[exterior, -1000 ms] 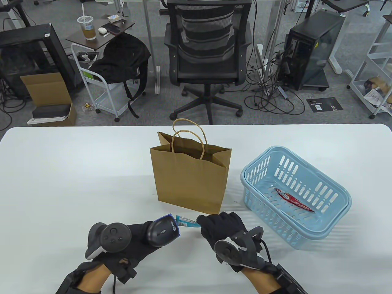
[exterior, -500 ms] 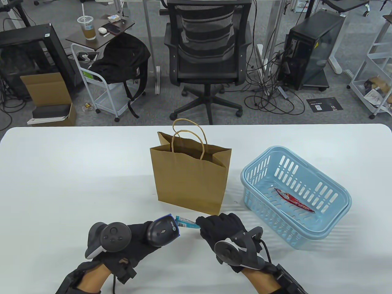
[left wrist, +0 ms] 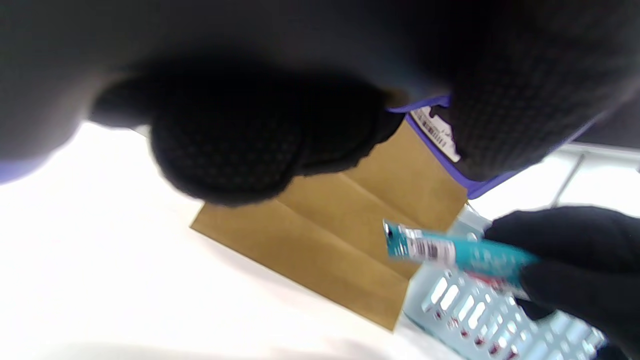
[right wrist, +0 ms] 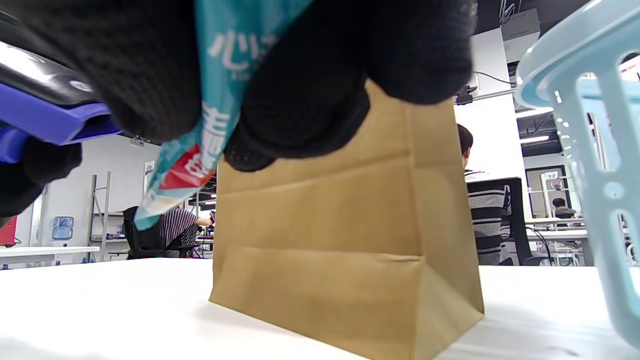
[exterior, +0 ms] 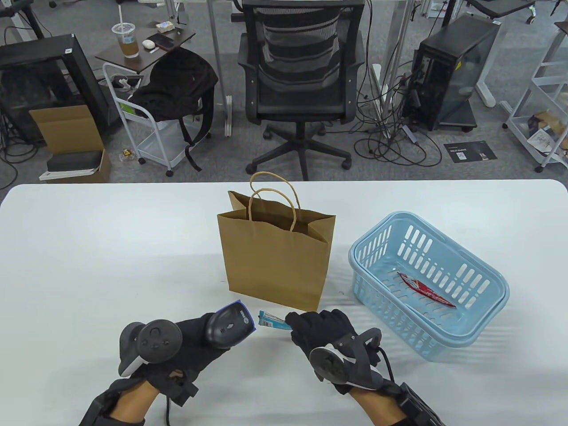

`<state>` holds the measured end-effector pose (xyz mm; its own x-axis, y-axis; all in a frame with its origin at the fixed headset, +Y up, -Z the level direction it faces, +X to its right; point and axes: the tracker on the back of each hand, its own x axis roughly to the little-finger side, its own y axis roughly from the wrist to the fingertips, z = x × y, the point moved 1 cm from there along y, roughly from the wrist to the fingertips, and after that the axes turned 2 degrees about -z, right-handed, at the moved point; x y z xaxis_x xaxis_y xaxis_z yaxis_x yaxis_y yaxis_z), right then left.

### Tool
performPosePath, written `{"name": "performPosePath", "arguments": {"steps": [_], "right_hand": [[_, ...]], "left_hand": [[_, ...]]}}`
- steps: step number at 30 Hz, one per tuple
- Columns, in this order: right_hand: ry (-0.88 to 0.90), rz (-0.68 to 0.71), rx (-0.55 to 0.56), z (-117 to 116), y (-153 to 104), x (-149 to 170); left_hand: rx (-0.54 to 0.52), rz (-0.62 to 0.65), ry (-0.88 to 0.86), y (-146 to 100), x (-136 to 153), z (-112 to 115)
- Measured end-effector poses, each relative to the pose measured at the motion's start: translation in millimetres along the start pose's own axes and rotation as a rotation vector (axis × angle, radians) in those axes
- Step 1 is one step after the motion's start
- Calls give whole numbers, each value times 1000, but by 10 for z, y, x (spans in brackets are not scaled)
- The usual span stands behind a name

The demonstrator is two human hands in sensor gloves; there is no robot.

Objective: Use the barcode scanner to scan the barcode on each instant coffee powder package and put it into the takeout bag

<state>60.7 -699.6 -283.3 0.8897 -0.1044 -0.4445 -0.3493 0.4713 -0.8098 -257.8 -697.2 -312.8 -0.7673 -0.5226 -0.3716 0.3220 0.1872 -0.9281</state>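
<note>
Here, from the table view, the left hand point(exterior: 186, 344) grips the barcode scanner point(exterior: 228, 323) aimed at the teal coffee package point(exterior: 273, 321) pinched by the right hand point(exterior: 321, 330) near the takeout bag point(exterior: 275, 259); one red package point(exterior: 426, 290) waits in the basket point(exterior: 448, 335). The left wrist view shows the teal package's barcode facing the scanner. The right wrist view confirms the pinch, so bagging seems next.

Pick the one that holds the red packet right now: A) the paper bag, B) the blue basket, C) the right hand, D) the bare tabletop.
B: the red packet lies on the floor of the blue basket, while the right hand pinches a teal packet.
</note>
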Motion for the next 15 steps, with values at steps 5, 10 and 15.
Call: {"name": "performPosePath", "arguments": {"steps": [5,10,15], "right_hand": [[49,3,6,26,10,30],[91,-35,115,356,113,32],[149,-142,121,860,261,-47]], "left_hand": [[-65,-110,-128,8,215,-112],[-94,-180,-200,-4,381,-190],[-108,-191,-235,-1,413,-234]]}}
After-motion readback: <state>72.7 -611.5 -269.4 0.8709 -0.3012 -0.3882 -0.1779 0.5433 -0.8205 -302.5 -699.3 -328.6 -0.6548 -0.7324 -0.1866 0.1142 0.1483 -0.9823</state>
